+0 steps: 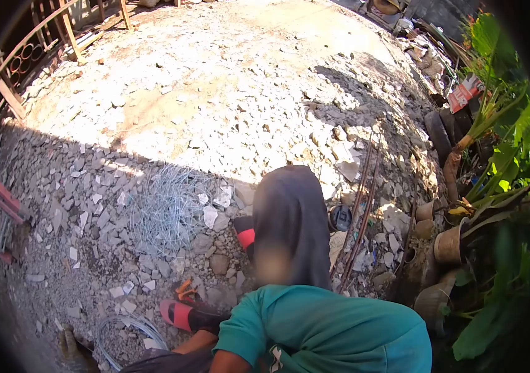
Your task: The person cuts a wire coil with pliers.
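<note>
Wire coil (142, 324) — near sandal (180, 316), fingers hidden

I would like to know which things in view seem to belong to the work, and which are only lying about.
Probably for the work, judging by closeness to the red sandal:
wire coil
orange-handled tool
tangled wire heap

Probably just lying about:
stone rubble
rusty rods
plant pots

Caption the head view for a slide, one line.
A tangle of thin wire and a wire coil lie on stony, half-shaded ground near a teal-shirted person.
</note>
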Demonstrator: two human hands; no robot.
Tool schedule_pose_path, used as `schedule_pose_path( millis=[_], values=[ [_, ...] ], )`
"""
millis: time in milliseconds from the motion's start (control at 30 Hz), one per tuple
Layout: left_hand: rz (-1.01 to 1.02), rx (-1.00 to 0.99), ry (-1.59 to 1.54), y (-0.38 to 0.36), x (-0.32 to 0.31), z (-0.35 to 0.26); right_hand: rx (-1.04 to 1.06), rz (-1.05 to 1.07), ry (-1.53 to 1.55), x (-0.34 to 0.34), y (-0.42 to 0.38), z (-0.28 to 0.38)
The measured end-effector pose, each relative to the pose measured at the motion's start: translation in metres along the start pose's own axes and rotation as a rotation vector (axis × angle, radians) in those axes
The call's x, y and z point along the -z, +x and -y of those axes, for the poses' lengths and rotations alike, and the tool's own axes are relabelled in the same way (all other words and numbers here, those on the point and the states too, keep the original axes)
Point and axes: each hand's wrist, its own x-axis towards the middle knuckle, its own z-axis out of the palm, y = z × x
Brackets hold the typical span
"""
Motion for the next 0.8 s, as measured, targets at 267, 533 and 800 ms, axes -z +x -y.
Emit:
schedule_pose_path(
  millis=[267,533,800],
  values=[
    [-0.08,-0.028,0.086,-0.009,-0.021,-0.003,0.054,-0.029,-0.055,0.016,0.011,-0.009],
    [0.002,0.057,0.042,0.005,-0.014,0.006,0.111,-0.071,-0.12,0.036,0.021,-0.016],
    [0.21,0.008,0.073,0.0,-0.05,-0.017,0.188,-0.063,-0.092,0.034,0.047,-0.04]
  ],
)
